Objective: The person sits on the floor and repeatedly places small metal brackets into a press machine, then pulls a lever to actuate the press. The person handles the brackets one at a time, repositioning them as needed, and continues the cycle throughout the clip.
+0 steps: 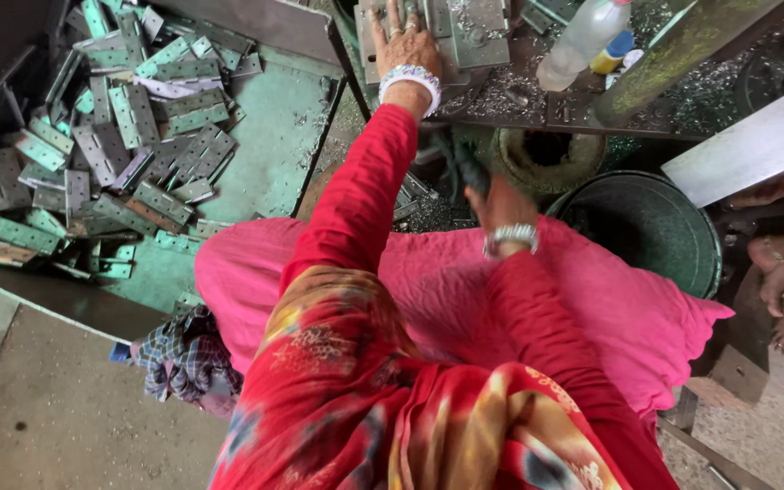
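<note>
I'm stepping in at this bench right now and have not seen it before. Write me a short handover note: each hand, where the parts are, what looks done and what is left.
Left hand: stretched forward, palm down, fingers spread on a grey metal plate on the work table.
Right hand: low by the lap, closed on a dark handle; what the handle belongs to cannot be told.
Parts: a large heap of metal hinges lies on the green tray on the left. A dark bucket stands on the right.
Done: cannot be judged from this view.
Left: the heap remains on the tray.
</note>
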